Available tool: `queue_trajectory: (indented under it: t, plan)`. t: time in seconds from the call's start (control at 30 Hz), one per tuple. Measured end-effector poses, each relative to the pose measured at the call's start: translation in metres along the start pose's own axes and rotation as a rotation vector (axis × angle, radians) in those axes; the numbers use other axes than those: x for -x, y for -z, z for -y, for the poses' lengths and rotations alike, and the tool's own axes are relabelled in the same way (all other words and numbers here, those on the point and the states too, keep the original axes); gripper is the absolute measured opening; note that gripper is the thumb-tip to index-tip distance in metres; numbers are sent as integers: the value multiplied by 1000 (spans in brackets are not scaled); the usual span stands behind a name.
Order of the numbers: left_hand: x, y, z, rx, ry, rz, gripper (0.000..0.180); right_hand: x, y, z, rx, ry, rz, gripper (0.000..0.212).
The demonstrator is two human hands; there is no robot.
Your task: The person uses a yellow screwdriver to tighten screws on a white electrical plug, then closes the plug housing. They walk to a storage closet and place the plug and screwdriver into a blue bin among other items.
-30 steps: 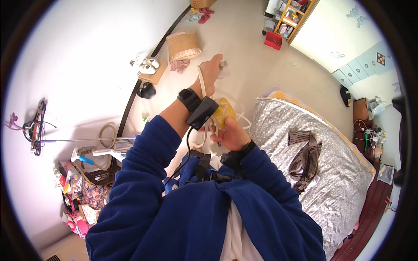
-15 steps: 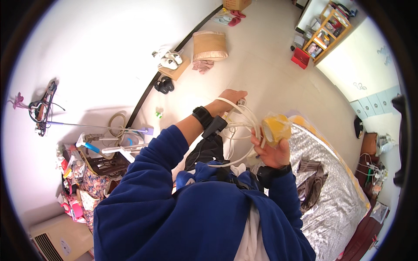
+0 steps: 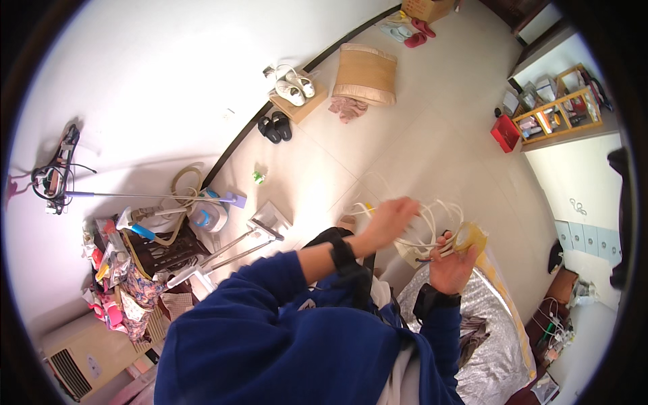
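Observation:
My right hand (image 3: 451, 268) grips loops of white cable (image 3: 432, 219) together with a roll of yellow tape (image 3: 477, 240). The tape sits by the thumb, its edge turned toward me. My left hand (image 3: 395, 221) is a little to the left, smeared by motion, its fingers curled in at the cable. A stretch of the cable sticks out to the left of that hand, and another runs from it toward the right-hand loops. Black straps circle both wrists. Part of the cable is hidden behind the left hand.
A silver quilted cover (image 3: 499, 344) lies at lower right. To the left stand a floor squeegee (image 3: 266, 229), a vacuum-like appliance (image 3: 210, 214) and a cluttered chair (image 3: 165, 253). Farther off are a tan cushion (image 3: 366, 73), black slippers (image 3: 275, 127) and a red box (image 3: 504, 133).
The view has turned and shifted. My left hand has swung lower and closer to the right hand, its back now facing up. The right hand has moved rightward with the cable loops and tape.

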State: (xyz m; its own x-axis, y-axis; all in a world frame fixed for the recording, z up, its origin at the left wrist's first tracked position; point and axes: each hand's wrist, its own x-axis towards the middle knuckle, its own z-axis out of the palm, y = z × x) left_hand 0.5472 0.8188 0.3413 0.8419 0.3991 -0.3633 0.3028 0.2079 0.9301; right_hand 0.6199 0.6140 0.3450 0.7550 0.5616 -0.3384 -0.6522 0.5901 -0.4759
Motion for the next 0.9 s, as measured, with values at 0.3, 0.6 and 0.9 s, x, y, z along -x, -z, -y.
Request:
queue_trajectory:
  t: [0.3, 0.6, 0.9]
  plan:
    - [-53, -75, 0, -347, -412, -51, 11, -42, 8, -9, 26, -32, -112, 52]
    - [-87, -156, 109, -288, -287, -224, 28, -83, 135, -11, 217, -85, -357, 73]
    - [-126, -177, 247, -92, -239, -79, 39, -104, 271, -16, 206, -109, -655, 64]
